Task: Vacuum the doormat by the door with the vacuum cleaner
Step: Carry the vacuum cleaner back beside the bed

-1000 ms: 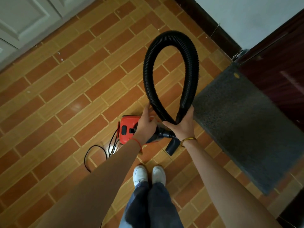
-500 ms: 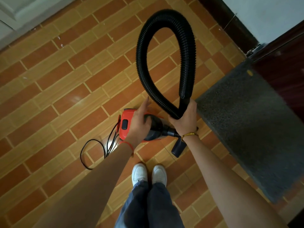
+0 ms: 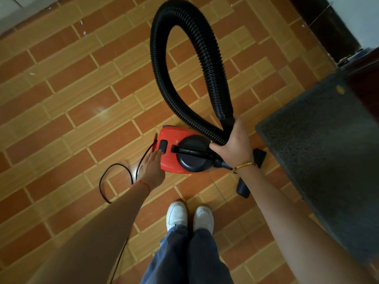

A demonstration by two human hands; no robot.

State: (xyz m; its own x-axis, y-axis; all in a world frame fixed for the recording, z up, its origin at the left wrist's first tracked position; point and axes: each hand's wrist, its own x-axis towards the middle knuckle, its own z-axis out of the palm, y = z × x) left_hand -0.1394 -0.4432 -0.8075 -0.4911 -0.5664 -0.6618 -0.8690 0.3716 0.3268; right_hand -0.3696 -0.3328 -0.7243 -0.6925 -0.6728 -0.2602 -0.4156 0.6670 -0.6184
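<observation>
Brick-patterned orange and tan floor tiles are filling the head view, with a dark wooden door showing at the upper right. Lying against that door is the task's target, a dark grey speckled rectangular doormat, its long axis running from the door edge down toward the lower right of the frame.

Just left of the mat, a small red canister vacuum cleaner with a black domed top is sitting on the tiles, its long axis lying roughly left to right, hose end pointing at the mat and power cord trailing off the other end. The right hand is gripping both runs of the black ribbed hose where its tall loop crosses itself; the blue-black nozzle is hanging below that wrist, aimed down at the tiles, not yet at the mat. The left hand is reaching with straight fingers onto the black switch, holding nothing.

Judging from this, the machine is probably about to be switched on. With the hose doubled over, suction could be choked at the pinch, and a loose nozzle could swing or latch onto a trouser leg. The slack cord beside the white shoes could also snag a foot.
</observation>
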